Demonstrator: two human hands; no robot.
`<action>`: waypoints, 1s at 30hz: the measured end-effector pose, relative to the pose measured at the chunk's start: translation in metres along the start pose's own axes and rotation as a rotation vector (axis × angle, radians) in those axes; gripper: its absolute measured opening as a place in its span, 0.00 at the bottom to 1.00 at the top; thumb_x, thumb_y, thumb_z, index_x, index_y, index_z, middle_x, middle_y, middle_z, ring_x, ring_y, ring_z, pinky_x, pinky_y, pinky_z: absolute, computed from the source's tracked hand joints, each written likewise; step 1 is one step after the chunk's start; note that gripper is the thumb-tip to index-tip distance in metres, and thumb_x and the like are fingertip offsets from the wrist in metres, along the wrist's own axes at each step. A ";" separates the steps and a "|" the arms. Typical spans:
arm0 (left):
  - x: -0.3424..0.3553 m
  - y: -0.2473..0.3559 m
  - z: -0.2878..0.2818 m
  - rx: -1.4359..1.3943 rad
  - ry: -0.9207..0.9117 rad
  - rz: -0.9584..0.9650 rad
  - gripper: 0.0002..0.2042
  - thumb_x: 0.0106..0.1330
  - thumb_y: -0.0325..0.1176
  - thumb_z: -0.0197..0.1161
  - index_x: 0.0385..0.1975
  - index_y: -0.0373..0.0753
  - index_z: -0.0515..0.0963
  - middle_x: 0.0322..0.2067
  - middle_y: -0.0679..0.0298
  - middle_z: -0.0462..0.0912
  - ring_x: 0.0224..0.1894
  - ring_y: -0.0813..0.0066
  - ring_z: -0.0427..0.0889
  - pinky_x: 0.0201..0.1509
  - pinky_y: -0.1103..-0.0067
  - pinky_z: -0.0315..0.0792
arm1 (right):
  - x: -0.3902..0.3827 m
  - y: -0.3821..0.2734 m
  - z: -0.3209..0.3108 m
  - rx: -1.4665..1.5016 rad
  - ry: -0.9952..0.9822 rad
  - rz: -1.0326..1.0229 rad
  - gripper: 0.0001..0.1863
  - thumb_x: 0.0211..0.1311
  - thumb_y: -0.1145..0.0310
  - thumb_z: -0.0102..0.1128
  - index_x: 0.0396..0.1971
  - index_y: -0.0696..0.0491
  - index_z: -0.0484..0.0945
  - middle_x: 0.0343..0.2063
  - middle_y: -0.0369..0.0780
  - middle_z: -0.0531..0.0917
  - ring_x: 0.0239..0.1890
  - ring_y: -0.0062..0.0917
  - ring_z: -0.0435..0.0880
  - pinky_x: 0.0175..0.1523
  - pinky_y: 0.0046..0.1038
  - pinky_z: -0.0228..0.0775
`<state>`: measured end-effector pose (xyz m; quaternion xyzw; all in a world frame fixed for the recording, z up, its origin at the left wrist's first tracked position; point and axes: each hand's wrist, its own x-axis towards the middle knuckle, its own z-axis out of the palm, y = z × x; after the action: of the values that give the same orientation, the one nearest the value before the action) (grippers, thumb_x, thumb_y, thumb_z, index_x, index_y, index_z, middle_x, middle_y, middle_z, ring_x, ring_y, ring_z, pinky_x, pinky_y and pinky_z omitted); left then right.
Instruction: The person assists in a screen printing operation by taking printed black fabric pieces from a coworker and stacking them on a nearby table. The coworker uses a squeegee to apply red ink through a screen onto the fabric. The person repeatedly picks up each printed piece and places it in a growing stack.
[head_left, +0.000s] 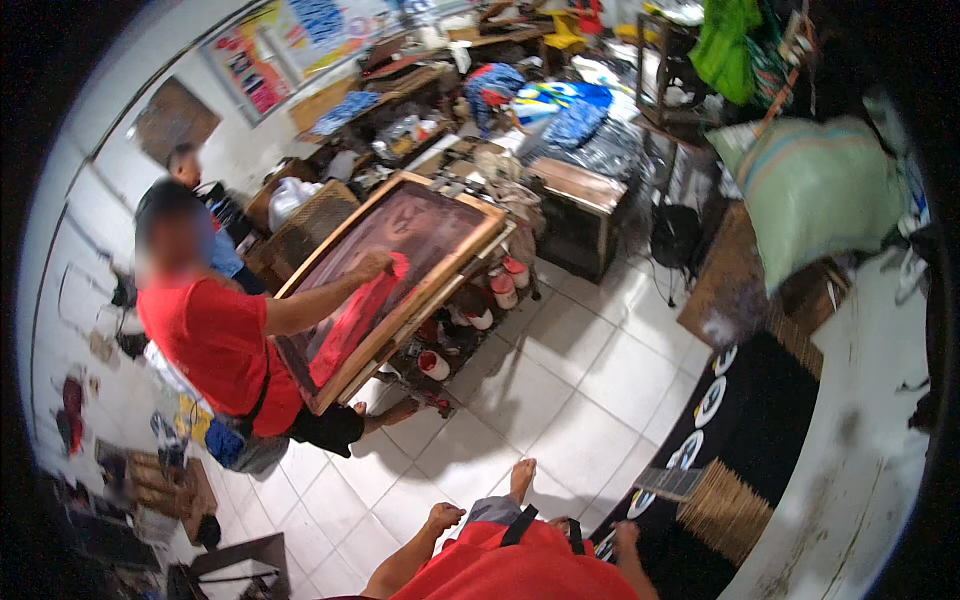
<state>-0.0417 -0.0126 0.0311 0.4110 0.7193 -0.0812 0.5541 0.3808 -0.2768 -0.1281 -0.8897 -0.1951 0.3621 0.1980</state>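
My left hand (445,516) hangs over the tiled floor beside my shorts, its fingers curled in with nothing seen in them. My right hand (626,536) is low at my right side, near the edge of a black cloth (790,425) with white round prints; its fingers are too unclear to read. On that cloth, close to my right hand, lies a stack of thin brown boards (728,512) with a grey panel (670,484) at its left. Ahead on the left, a co-worker in a red shirt reaches over a wood-framed printing screen (440,190) smeared with red ink (350,330).
A second person stands behind the co-worker. White-and-red tubs (503,290) sit under the screen. Farther back are a dark cabinet (575,220) and heaped cloth and plastic. A bulging green sack (825,190) rests on the right. White tiles (560,400) cover the floor.
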 end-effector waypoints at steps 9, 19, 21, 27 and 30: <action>-0.003 -0.008 0.037 0.025 0.029 0.047 0.16 0.49 0.43 0.64 0.31 0.35 0.80 0.26 0.60 0.82 0.25 0.73 0.78 0.29 0.77 0.72 | -0.001 0.031 -0.015 -0.693 -0.232 -0.245 0.10 0.46 0.59 0.56 0.31 0.39 0.82 0.32 0.33 0.82 0.40 0.30 0.79 0.39 0.33 0.73; 0.009 -0.016 0.027 0.051 -0.031 0.033 0.13 0.50 0.39 0.66 0.29 0.36 0.80 0.23 0.60 0.81 0.23 0.73 0.78 0.27 0.77 0.73 | -0.007 -0.003 -0.066 0.290 0.051 0.242 0.04 0.44 0.71 0.59 0.20 0.55 0.78 0.15 0.38 0.77 0.18 0.26 0.75 0.23 0.31 0.67; 0.013 -0.018 0.027 0.025 -0.044 0.054 0.13 0.51 0.38 0.65 0.29 0.35 0.80 0.23 0.60 0.81 0.22 0.74 0.78 0.23 0.79 0.70 | -0.009 0.001 -0.059 -0.078 -0.067 -0.032 0.04 0.48 0.75 0.56 0.17 0.53 0.74 0.14 0.37 0.73 0.14 0.24 0.72 0.16 0.28 0.61; 0.010 -0.014 0.035 -0.034 -0.039 0.130 0.11 0.54 0.36 0.62 0.30 0.34 0.79 0.24 0.62 0.80 0.20 0.75 0.76 0.19 0.82 0.67 | -0.028 0.019 -0.023 -0.407 -0.256 -0.517 0.10 0.49 0.59 0.57 0.30 0.46 0.81 0.27 0.39 0.82 0.28 0.32 0.80 0.30 0.35 0.73; 0.012 -0.018 0.038 0.011 -0.018 0.148 0.11 0.54 0.37 0.61 0.30 0.35 0.80 0.24 0.63 0.81 0.21 0.75 0.77 0.20 0.80 0.68 | -0.046 0.014 -0.010 -0.720 -0.290 -0.498 0.11 0.49 0.54 0.57 0.31 0.41 0.82 0.31 0.37 0.82 0.35 0.34 0.79 0.37 0.38 0.72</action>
<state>-0.0270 -0.0402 0.0005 0.4655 0.6814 -0.0474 0.5628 0.3599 -0.3135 -0.1026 -0.7679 -0.5422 0.3334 -0.0721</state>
